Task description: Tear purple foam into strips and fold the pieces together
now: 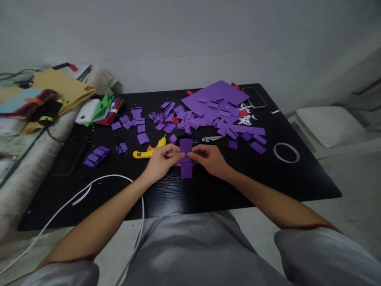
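A cross-shaped purple paper piece [186, 171] is held between my two hands above the black table. My left hand [163, 159] pinches its left side, thumb on top. On the right side my right hand [208, 158] grips it the same way. A yellow glue gun [143, 154] lies just left of my left hand. Scissors [212, 139] lie beyond my right hand, their handles partly hidden. Many folded purple pieces [169, 127] are scattered behind, beside a large purple sheet [205, 97].
A white ring [286, 153] lies at the right of the black table [309, 178]. A white cable [111, 175] loops across the left. Green and red bundles [104, 108] and a dark phone [70, 155] lie left. A white stool [329, 123] stands right.
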The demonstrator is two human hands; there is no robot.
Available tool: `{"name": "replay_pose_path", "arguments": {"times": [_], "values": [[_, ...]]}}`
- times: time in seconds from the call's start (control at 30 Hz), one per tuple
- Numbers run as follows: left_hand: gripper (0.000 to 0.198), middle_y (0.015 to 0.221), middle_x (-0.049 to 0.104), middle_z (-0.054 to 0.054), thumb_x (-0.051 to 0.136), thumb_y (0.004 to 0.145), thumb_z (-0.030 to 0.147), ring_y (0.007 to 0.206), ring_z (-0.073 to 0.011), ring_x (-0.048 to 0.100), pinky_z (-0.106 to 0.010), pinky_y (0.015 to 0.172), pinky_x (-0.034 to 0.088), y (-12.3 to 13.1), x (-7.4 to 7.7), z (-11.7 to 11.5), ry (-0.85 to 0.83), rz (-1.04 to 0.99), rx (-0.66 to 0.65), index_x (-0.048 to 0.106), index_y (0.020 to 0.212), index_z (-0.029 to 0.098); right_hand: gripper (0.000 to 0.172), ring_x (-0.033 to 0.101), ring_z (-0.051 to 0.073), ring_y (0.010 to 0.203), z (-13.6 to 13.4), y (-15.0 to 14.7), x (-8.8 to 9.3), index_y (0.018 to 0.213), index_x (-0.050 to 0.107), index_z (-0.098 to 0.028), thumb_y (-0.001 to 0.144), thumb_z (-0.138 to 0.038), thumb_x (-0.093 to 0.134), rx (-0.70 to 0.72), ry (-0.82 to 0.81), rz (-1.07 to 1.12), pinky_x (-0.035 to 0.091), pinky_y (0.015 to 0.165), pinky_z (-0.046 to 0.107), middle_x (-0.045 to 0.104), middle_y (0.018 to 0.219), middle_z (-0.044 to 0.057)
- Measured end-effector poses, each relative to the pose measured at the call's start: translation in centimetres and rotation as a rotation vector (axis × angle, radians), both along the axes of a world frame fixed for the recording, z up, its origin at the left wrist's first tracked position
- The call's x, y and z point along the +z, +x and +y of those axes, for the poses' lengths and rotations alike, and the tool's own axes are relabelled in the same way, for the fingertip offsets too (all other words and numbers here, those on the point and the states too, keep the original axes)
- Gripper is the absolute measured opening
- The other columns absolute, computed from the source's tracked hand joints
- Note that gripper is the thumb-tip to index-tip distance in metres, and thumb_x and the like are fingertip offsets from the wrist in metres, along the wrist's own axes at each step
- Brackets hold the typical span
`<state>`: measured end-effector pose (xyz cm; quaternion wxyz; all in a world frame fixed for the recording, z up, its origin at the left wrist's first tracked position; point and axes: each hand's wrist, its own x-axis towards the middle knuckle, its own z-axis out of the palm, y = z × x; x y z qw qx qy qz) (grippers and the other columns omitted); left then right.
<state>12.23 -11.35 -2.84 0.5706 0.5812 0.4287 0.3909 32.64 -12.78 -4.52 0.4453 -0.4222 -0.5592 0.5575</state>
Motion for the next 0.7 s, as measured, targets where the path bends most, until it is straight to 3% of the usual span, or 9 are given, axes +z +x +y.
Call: {"name": "replay_pose_path", "arguments": {"times": [0.37,0.7], "values": [[0.033,0.064,0.067,0.003,0.089,0.074,0.043,0.057,-0.01,0.059,-0.022,0.057,0.047,0.03,-0.13,-0.12,0.002,0.008,-0.022,0.07,0.079,0.017,0.038,0.071,0.018,0.076,-0.24,-0.06,0.02,0.088,0.076,-0.019,0.079,-0.055,0.085,0.019,-0.014,-0.01,0.061,0.077,0.033,0.078,0.084,0.003],[0.038,0.065,0.067,0.001,0.09,0.074,0.048,0.058,-0.0125,0.063,-0.024,0.058,0.051,0.16,-0.15,-0.22,-0.012,0.037,-0.037,0.07,0.081,0.017,0.039,0.068,0.018,0.078,-0.19,-0.04,-0.11,0.09,0.072,-0.02,0.085,-0.058,0.079,-0.007,0.027,-0.104,0.055,0.076,0.032,0.075,0.087,0.003]]}}
